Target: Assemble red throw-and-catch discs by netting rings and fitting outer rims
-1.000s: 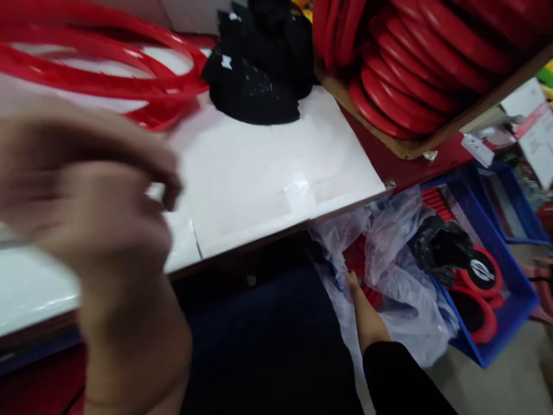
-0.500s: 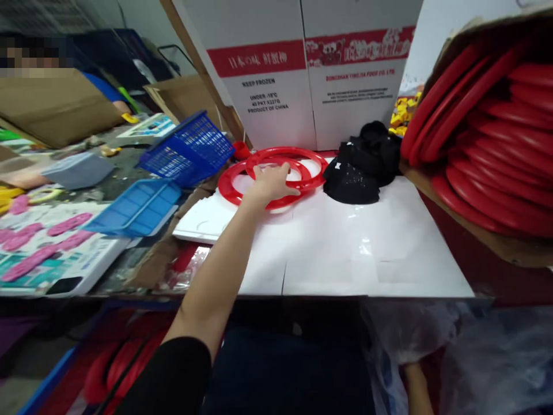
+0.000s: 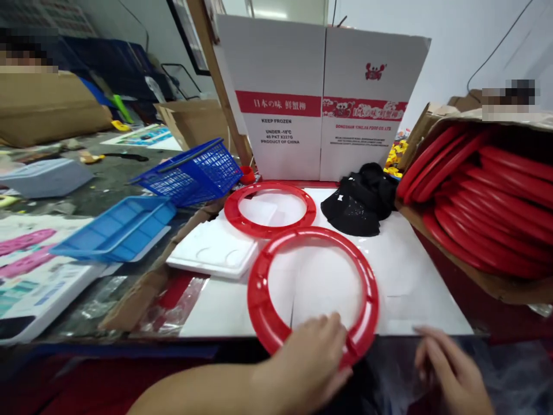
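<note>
A red plastic ring [image 3: 367,276] is tilted up at the table's front edge, its hollow, ribbed face toward me. My left hand [image 3: 313,351] grips its near rim, fingers over the top and thumb beneath. Behind it a second red ring [image 3: 233,210] lies flat, partly over a white foam block [image 3: 211,248]. Lower right, my right hand [image 3: 449,366] is apart from the ring, index finger stretched out and the others loosely bent, with nothing visible in it. Black fabric pieces [image 3: 356,204] lie in a heap at the back right of the white sheet [image 3: 406,282].
On the right a cardboard box [image 3: 470,274] lies open, packed with red rings [image 3: 496,213]. White carton panels [image 3: 285,155] stand at the back. To the left are a blue basket [image 3: 194,173], a blue tray [image 3: 118,230] and pink pieces [image 3: 30,245]. People are partly visible behind.
My left hand has drawn one red ring off the other toward me, to the table's front edge. My right hand has risen from below the table's edge at lower right.
</note>
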Demonstrator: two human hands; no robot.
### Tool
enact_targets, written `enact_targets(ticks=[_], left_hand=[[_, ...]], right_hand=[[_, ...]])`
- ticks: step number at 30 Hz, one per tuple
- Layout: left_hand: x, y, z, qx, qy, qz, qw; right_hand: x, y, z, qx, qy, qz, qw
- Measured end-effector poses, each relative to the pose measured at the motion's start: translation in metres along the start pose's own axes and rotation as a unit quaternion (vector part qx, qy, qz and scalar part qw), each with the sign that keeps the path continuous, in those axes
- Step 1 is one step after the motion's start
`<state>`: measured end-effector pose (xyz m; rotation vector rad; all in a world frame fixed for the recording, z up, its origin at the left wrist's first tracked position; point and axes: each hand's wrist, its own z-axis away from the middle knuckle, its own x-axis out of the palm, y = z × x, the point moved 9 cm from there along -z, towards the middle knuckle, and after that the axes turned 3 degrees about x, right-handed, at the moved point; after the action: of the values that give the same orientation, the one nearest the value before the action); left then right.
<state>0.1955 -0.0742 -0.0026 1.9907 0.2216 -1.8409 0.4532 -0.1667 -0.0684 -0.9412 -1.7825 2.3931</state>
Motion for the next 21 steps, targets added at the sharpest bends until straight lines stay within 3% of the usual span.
enact_targets(ticks=[2,3,4,6,8,10,13,14,16,19,21], left_hand=[[0.044,0.031,-0.002,0.068,-0.047,0.002,0.997],[0.056,0.038,-0.006,0.103,-0.062,0.009,0.993],[0.06,0.04,-0.011,0.135,-0.068,0.022,0.988],[0.045,0.022,-0.026,0.172,-0.051,0.047,0.983],[0.01,-0.023,-0.045,0.152,-0.005,0.049,0.987],[-0.027,-0.085,-0.059,0.091,0.063,0.001,0.994],[-0.051,-0.173,-0.061,-0.026,0.117,-0.022,0.993],[-0.05,-0.191,-0.059,-0.037,0.123,-0.013,0.992],[-0.045,-0.209,-0.053,-0.025,0.141,0.01,0.99],[-0.043,-0.211,-0.047,-0.002,0.174,0.024,0.984],[-0.044,-0.208,-0.047,0.0,0.17,0.034,0.985]], right_hand=[[0.016,-0.082,-0.054,-0.124,0.011,0.089,0.988],[0.028,-0.122,-0.085,-0.173,0.006,0.136,0.976],[0.046,-0.156,-0.117,-0.202,-0.014,0.196,0.959],[0.083,-0.205,-0.183,-0.191,-0.038,0.337,0.921],[0.12,-0.238,-0.234,-0.177,-0.03,0.375,0.909],[0.159,-0.257,-0.265,-0.175,-0.024,0.397,0.9],[0.197,-0.272,-0.286,-0.187,-0.019,0.401,0.896],[0.198,-0.278,-0.29,-0.192,-0.011,0.394,0.899],[0.179,-0.292,-0.299,-0.199,0.026,0.374,0.906],[0.113,-0.313,-0.3,-0.24,0.121,0.3,0.915],[0.075,-0.319,-0.282,-0.321,0.127,0.194,0.918]])
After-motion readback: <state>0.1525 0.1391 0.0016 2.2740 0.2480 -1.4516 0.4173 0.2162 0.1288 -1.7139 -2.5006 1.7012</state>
